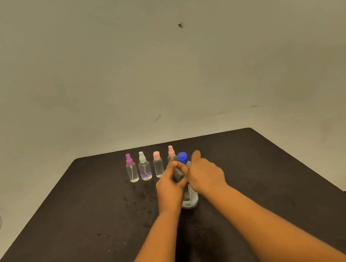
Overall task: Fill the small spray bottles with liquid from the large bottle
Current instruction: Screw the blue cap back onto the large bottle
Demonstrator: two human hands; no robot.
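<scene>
The large clear plastic bottle [190,197] with its blue screw cap [182,157] stands upright on the black tabletop [69,223], just in front of a row of four small clear spray bottles [145,170]. The rightmost one, the pink-topped spray bottle [171,152], is half hidden behind the fingers. I can't make out how full the large bottle is behind the hands. If it is near full I'd expect it to be fairly heavy, with thin walls that give under a squeeze and smooth plastic that slips when wet. The stiffer shoulder and the lower body look the safest places to hold.

Both forearms reach straight out over the table. The left hand [170,189] curls round the bottle's upper body from the left. The right hand [207,173] wraps its fingers across the same part from the right, thumb raised beside the cap, which neither hand grips.
</scene>
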